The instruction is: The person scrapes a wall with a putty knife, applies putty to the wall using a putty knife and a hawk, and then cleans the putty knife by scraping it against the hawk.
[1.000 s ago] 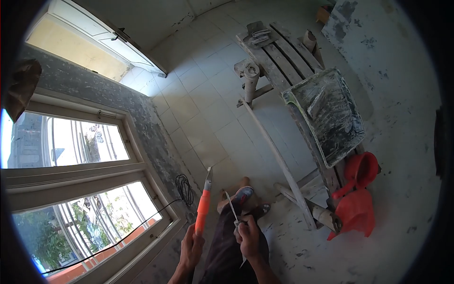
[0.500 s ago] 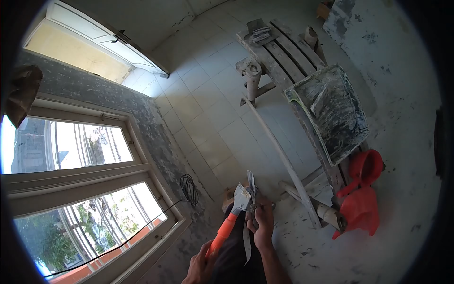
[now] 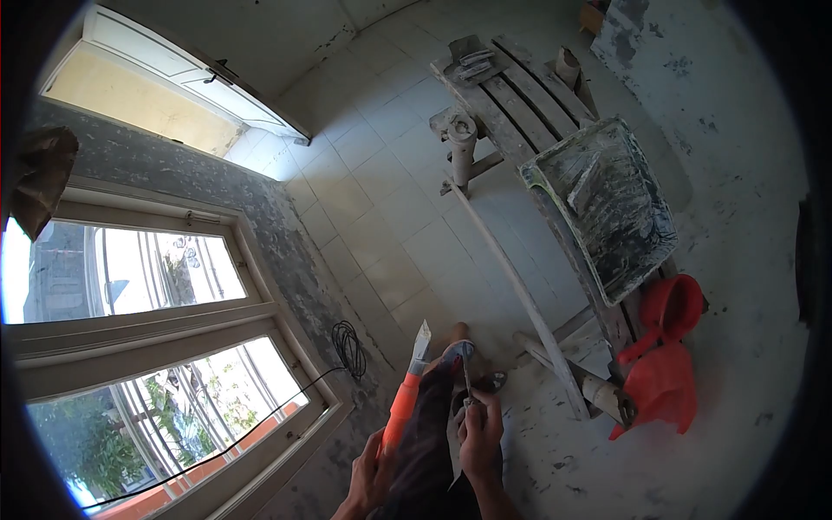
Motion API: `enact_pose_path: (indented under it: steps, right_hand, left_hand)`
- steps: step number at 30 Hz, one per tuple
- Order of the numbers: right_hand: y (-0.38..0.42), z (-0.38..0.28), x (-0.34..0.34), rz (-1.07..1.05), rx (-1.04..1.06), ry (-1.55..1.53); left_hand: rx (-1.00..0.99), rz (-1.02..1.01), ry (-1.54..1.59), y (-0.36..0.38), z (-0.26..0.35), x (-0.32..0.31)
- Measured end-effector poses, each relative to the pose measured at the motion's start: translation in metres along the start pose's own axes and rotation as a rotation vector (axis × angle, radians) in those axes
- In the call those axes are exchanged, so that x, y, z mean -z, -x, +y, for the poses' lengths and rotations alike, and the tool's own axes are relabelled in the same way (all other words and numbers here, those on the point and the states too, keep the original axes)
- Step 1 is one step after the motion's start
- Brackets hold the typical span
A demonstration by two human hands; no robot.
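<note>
My left hand (image 3: 371, 475) is closed around the orange handle of a scraper (image 3: 402, 406). Its metal blade points up and away from me, seen nearly edge-on, with pale residue on it. To its right, my right hand (image 3: 481, 440) grips a flat plastering trowel (image 3: 454, 444), also turned almost edge-on, so most of its face is hidden. The two tools are apart. Below them show my dark-trousered leg (image 3: 425, 459) and a foot.
On the right, a slatted wooden bench (image 3: 526, 100) carries a plaster-smeared tray (image 3: 628, 208). Red plastic pieces (image 3: 663, 381) lie beside its near end. A long pole (image 3: 511, 282) runs alongside. Windows (image 3: 173, 416) and a coiled black cable (image 3: 348, 351) are at left.
The scraper has swung left, away from the trowel, and its blade has turned from broad face to edge. My right hand and the trowel have shifted slightly down.
</note>
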State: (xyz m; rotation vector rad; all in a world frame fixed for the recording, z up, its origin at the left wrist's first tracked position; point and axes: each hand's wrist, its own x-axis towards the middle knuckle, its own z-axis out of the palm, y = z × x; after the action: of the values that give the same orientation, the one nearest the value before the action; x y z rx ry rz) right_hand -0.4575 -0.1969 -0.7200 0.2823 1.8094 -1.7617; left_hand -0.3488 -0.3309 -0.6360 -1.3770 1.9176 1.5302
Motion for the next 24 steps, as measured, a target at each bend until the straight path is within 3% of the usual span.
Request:
enact_pose_path:
  steps: [2, 4, 6, 7, 8, 11, 15, 18, 20, 24]
  right_hand:
    - [-0.009, -0.021, -0.001, 0.195, -0.018, -0.086]
    - [-0.026, -0.033, -0.004, 0.236, 0.015, -0.103]
    - [-0.043, -0.027, -0.004, 0.222, 0.218, 0.083]
    - [-0.052, -0.023, 0.000, 0.203, 0.372, 0.344]
    - [-0.053, -0.021, -0.002, 0.209, 0.369, 0.339]
    - [-0.060, -0.038, -0.014, 0.206, 0.660, 0.463]
    - [-0.043, -0.036, -0.015, 0.209, 0.607, 0.530]
    - [-0.030, -0.022, -0.014, 0.197, 0.564, 0.446]
    - [-0.011, -0.004, -0.014, 0.157, 0.564, 0.424]
    - [0.015, 0.007, -0.005, 0.177, 0.511, 0.383]
  left_hand:
    - [0.025, -0.077, 0.137, 0.004, 0.005, -0.003]
    - [0.008, -0.100, 0.131, 0.008, 0.000, -0.005]
    - [-0.014, -0.118, 0.129, 0.010, 0.002, -0.007]
    - [-0.042, -0.128, 0.091, 0.012, 0.007, -0.006]
    - [-0.069, -0.137, 0.051, 0.014, 0.011, -0.006]
    - [-0.063, -0.125, 0.008, 0.015, 0.011, -0.010]
    - [-0.131, -0.143, 0.093, 0.017, 0.004, -0.014]
    - [-0.252, -0.048, 0.120, 0.014, -0.016, -0.021]
    - [-0.056, -0.128, 0.208, 0.009, -0.014, -0.012]
    - [-0.002, -0.077, 0.326, -0.002, -0.010, -0.001]
